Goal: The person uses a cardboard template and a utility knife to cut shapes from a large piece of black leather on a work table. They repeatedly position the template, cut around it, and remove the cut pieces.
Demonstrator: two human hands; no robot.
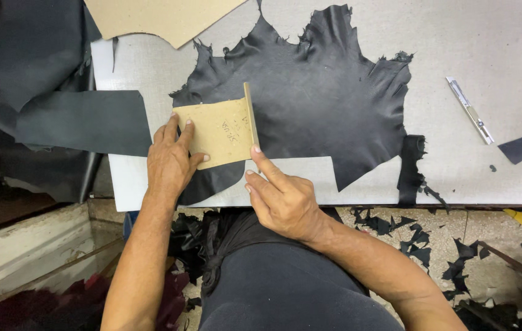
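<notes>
A large black leather hide (310,92) with ragged edges lies spread on the pale cutting table (506,43). On its near left part rests a tan cardboard pattern piece (221,132) with one raised strip along its right edge. My left hand (172,156) presses flat on the pattern's left side, fingers apart. My right hand (279,196) reaches from the near side, its index fingertip touching the pattern's lower right corner. Neither hand grips anything.
A metal utility knife (470,111) lies on the table at right. A bigger cardboard sheet (163,18) sits at the far edge. More dark leather (77,119) drapes over the left edge. Black offcuts (420,236) litter the floor below the table.
</notes>
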